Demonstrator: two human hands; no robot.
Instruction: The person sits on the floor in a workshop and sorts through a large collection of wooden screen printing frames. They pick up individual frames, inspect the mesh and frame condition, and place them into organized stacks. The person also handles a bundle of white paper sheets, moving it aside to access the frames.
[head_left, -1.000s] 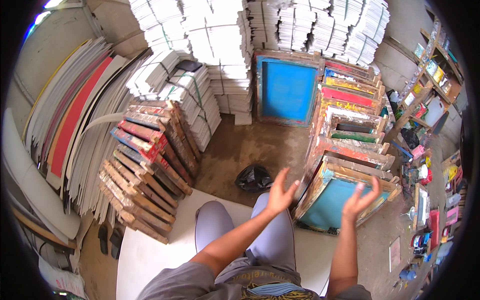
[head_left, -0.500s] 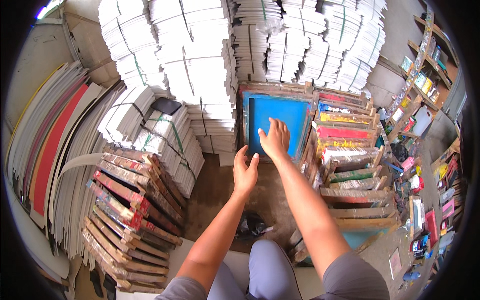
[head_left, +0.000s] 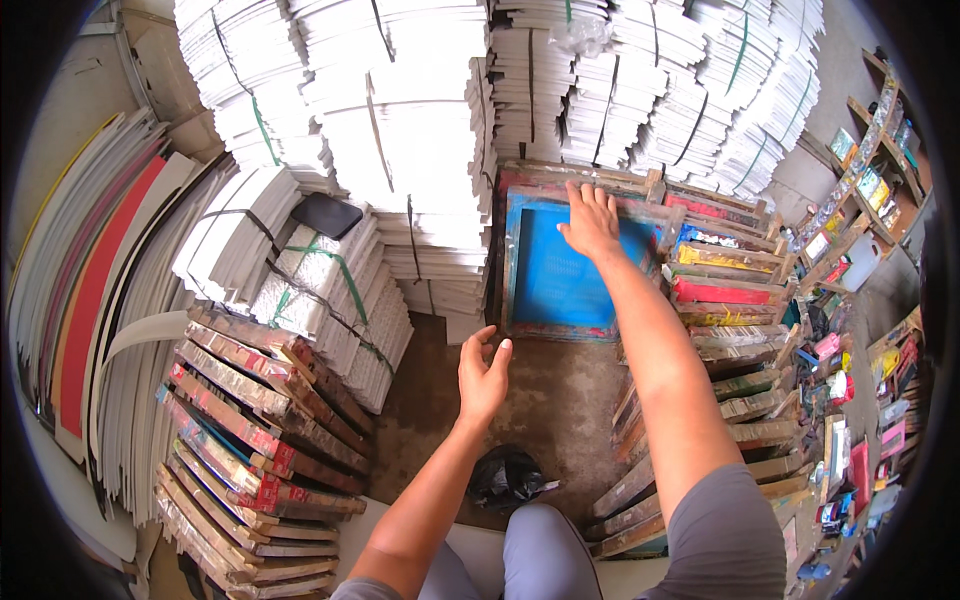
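A screen printing frame with a blue mesh (head_left: 560, 275) leans upright against the white stacks ahead of me. My right hand (head_left: 592, 218) reaches over its upper edge with fingers stretched out; whether the fingertips touch the wood I cannot tell. Lower and to the left, my left hand (head_left: 482, 378) hangs in the air near the frame's bottom left corner. Its fingers are apart and hold nothing.
Tall bundles of white sheets (head_left: 390, 140) stand behind. Wooden frames form rows on the right (head_left: 725, 292) and left (head_left: 260, 410). A dark phone (head_left: 326, 215) lies on a bundle. A black plastic bag (head_left: 503, 476) rests on the floor near my knees.
My right hand has moved farther away, up to the blue frame's top edge. My left hand has dropped a little lower. The whole view has shifted slightly.
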